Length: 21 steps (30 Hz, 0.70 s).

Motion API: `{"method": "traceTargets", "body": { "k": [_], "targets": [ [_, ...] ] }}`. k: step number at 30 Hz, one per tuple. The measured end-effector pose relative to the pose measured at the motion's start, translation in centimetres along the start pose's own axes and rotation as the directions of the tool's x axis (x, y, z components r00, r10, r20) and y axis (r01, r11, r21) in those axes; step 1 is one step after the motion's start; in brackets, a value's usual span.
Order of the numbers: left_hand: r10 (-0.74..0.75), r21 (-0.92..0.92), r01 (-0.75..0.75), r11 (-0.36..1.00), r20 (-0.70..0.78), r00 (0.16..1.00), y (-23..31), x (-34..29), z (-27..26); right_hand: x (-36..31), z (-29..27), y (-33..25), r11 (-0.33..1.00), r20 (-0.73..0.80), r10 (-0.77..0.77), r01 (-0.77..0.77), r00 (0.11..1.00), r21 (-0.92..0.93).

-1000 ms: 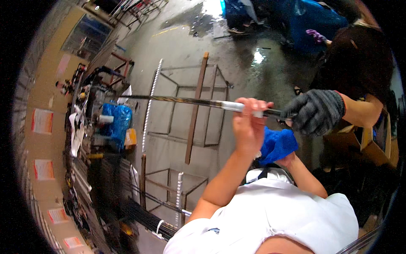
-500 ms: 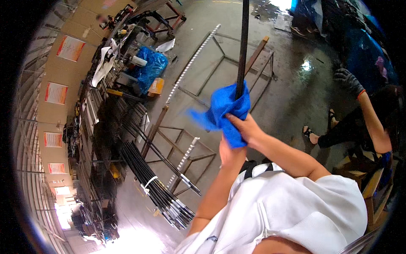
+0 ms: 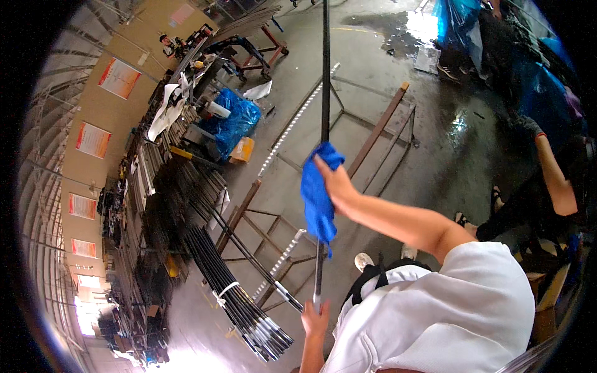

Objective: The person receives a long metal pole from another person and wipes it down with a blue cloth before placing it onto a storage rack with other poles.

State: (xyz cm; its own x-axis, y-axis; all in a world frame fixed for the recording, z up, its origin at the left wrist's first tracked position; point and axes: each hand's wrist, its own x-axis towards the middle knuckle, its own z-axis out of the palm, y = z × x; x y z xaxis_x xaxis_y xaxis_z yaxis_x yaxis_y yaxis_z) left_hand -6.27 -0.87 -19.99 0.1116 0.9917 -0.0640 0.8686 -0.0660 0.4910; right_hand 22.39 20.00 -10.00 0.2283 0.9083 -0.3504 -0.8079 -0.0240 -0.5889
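Note:
A long black rod (image 3: pixel 326 81) stands nearly upright in front of me, its upper part running out past the top of the picture. My right hand (image 3: pixel 336 180) is closed around it through a blue cloth (image 3: pixel 318 208), which is wrapped along the rod and hangs below the fingers. Lower down, my left hand (image 3: pixel 315 318) grips the rod near its pale lower end. Left of my hands, a bundle of black rods (image 3: pixel 211 264) with light ends is bound by a white tie (image 3: pixel 228 288). Two loose rods lie beside it.
Metal frames (image 3: pixel 379 130) with white notched strips (image 3: pixel 298 121) stand on the floor ahead. A cluttered rack (image 3: pixel 140 161) runs along the left, with a blue plastic bag (image 3: pixel 233 121) and an orange box (image 3: pixel 242 150). At right, another person's gloved hand (image 3: pixel 530 127) shows.
My left hand has moved down from the cloth to the rod's lower end. The right hand and cloth have shifted left, and more of the lower rod shows.

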Motion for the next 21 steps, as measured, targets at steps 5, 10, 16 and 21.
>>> {"method": "traceTargets", "body": {
  "k": [5, 10, 16, 21],
  "targets": [
    [-0.207, 0.102, 0.207, 0.973, -0.006, 0.978, -9.0, -7.9, 0.0, 6.8, 1.3, -8.7, 0.971, 0.029, -0.201, 0.203, 0.979, -0.128],
    [-0.325, 0.121, 0.323, 0.939, 0.003, 0.946, -12.3, -14.2, -0.9, 8.7, 4.4, -19.3, 0.907, 0.007, -0.376, 0.369, 0.927, -0.203],
    [-0.534, -0.089, 0.573, 0.815, 0.270, 0.802, -14.5, -17.1, -0.6, 12.4, 4.1, -22.9, 0.907, 0.330, -0.386, 0.420, 0.862, -0.036],
    [-0.558, -0.014, 0.585, 0.811, 0.283, 0.780, -8.9, -11.0, 0.9, 12.6, 4.2, -16.3, 0.976, 0.537, -0.215, 0.192, 0.816, 0.099]
  ]
}}
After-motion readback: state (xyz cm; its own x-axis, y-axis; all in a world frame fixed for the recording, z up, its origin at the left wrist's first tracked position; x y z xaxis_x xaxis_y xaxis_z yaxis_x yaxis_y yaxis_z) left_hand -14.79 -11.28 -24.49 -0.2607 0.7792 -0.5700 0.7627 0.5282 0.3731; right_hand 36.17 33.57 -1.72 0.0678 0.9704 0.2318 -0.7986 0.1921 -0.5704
